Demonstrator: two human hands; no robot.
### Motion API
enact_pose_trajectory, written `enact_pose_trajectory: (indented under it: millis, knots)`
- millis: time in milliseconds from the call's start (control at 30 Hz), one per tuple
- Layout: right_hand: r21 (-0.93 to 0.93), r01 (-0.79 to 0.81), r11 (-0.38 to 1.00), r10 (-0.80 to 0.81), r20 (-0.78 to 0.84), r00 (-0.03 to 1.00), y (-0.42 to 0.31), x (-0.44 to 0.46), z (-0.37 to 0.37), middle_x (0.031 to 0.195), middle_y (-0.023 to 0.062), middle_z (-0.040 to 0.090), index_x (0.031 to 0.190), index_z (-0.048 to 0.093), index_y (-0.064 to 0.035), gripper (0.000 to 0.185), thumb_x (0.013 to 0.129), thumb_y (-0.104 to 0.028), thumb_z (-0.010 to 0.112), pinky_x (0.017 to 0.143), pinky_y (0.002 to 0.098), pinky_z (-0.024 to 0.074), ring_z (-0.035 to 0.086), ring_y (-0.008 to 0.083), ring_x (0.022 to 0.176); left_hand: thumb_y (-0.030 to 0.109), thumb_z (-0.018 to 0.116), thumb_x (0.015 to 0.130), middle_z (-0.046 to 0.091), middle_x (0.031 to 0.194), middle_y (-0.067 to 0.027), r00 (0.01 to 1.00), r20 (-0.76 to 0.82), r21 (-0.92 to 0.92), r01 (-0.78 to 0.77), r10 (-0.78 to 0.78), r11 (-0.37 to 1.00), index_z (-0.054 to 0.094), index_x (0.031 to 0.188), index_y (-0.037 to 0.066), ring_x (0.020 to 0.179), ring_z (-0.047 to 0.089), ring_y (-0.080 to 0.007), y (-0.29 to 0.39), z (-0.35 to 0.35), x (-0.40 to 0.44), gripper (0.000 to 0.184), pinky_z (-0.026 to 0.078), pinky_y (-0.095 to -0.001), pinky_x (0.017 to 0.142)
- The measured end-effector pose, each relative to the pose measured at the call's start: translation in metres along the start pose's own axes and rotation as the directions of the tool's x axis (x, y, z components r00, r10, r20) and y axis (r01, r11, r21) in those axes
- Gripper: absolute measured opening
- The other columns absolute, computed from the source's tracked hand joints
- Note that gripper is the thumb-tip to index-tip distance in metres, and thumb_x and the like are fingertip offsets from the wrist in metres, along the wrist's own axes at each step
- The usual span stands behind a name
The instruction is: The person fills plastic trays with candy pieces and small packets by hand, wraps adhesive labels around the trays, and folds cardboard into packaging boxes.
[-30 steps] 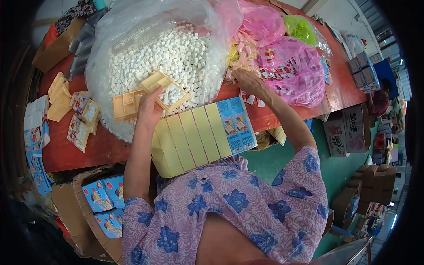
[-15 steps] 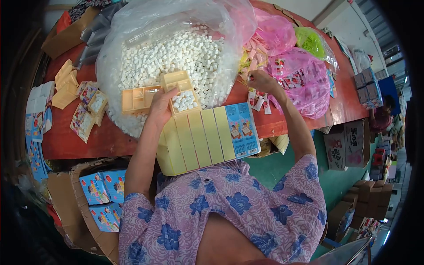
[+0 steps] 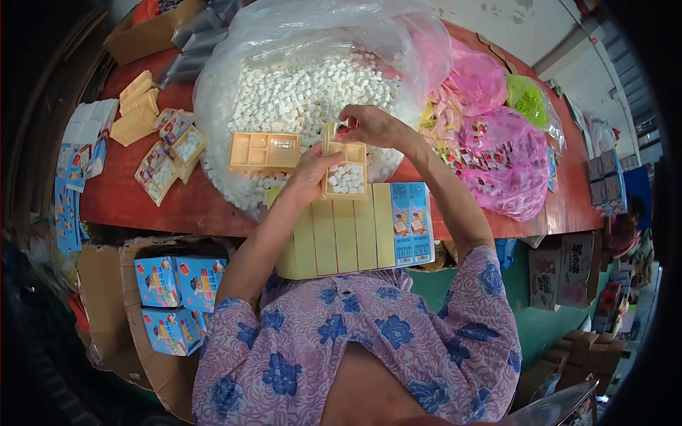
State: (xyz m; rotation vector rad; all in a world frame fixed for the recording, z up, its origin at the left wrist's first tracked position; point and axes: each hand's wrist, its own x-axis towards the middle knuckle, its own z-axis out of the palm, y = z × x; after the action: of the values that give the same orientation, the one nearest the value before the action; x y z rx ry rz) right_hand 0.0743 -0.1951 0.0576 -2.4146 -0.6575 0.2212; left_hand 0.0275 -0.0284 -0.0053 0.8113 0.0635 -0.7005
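Note:
My left hand (image 3: 312,172) is closed on the left edge of a cream plastic tray (image 3: 354,151), whose lower compartment holds white marshmallow-like pieces (image 3: 346,179). My right hand (image 3: 369,126) pinches a small red packet (image 3: 344,130) over the tray's upper part. Left of my left hand, an empty cream tray (image 3: 265,152) lies on the big clear bag of white pieces (image 3: 312,89). Below the held tray, a row of yellow and blue printed cards (image 3: 355,234) rests by my lap.
Pink bags (image 3: 503,163) of small packets and a green bag (image 3: 527,101) lie right on the red table (image 3: 170,220). Filled trays (image 3: 158,172) and stacked cream trays (image 3: 135,121) are left. Blue boxes (image 3: 158,282) sit in a carton (image 3: 106,319). A person (image 3: 625,227) is far right.
My right hand has moved left from the pink bags to the held tray, bringing a small packet. The held tray has turned more upright. The whole view has shifted.

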Motion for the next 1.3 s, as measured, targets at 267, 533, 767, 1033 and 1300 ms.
enact_pose_trajectory:
  millis: [267, 533, 767, 1033, 1300]
  knots:
    - [0.117, 0.101, 0.988, -0.075, -0.210, 0.975, 0.006, -0.012, 0.010, 0.077, 0.0105, 0.056, 0.092, 0.057, -0.0014, 0.020, 0.074, -0.010, 0.060, 0.065, 0.0307, 0.0443, 0.055, 0.0212, 0.071, 0.003, 0.053, 0.079, 0.057, 0.096, -0.0089, 0.999, 0.034, -0.025, 0.000, 0.000, 1.000, 0.050, 0.106, 0.004, 0.086, 0.059, -0.0196, 0.003, 0.002, -0.005, 0.027, 0.051, -0.0334, 0.073]
    - [-0.232, 0.257, 0.938, -0.320, -0.293, 0.901, 0.007, -0.017, 0.025, 0.077, 0.0108, 0.056, 0.082, 0.060, -0.0028, 0.015, 0.070, -0.012, 0.062, 0.064, 0.0357, 0.0436, 0.053, 0.0277, 0.072, 0.004, 0.056, 0.077, 0.058, 0.092, -0.0087, 1.000, -0.005, -0.046, -0.025, 0.025, 0.999, 0.050, 0.103, 0.003, 0.080, 0.060, -0.0193, 0.002, 0.002, -0.006, 0.027, 0.053, -0.0328, 0.068]
    - [-0.080, 0.225, 0.971, -0.237, -0.424, 0.874, 0.001, -0.017, 0.029, 0.073, 0.0108, 0.056, 0.081, 0.060, -0.0019, 0.014, 0.071, -0.011, 0.061, 0.063, 0.0359, 0.0431, 0.053, 0.0280, 0.071, 0.006, 0.054, 0.080, 0.058, 0.092, -0.0070, 0.999, 0.050, -0.141, 0.027, -0.020, 0.990, 0.050, 0.104, 0.006, 0.081, 0.060, -0.0184, 0.002, 0.001, -0.009, 0.025, 0.052, -0.0319, 0.070]
    - [-0.378, 0.200, 0.904, -0.342, -0.357, 0.869, -0.009, -0.016, 0.036, 0.079, 0.0079, 0.056, 0.082, 0.061, -0.0054, 0.012, 0.073, -0.013, 0.060, 0.070, 0.0360, 0.0391, 0.052, 0.0249, 0.076, 0.006, 0.052, 0.081, 0.057, 0.094, -0.0066, 0.999, -0.004, -0.121, -0.045, 0.045, 0.992, 0.048, 0.106, 0.006, 0.083, 0.059, -0.0168, -0.001, -0.002, -0.009, 0.026, 0.051, -0.0310, 0.072]
    - [-0.186, -0.008, 0.983, -0.096, -0.546, 0.832, 0.062, 0.008, 0.001, 0.084, 0.0140, 0.057, 0.087, 0.060, -0.0019, 0.013, 0.075, -0.008, 0.056, 0.063, 0.0350, 0.0456, 0.057, 0.0298, 0.071, 0.006, 0.051, 0.081, 0.056, 0.101, -0.0088, 0.996, 0.000, -0.162, -0.088, 0.089, 0.983, 0.047, 0.110, 0.004, 0.088, 0.058, -0.0195, 0.005, -0.014, -0.014, 0.029, 0.050, -0.0328, 0.076]
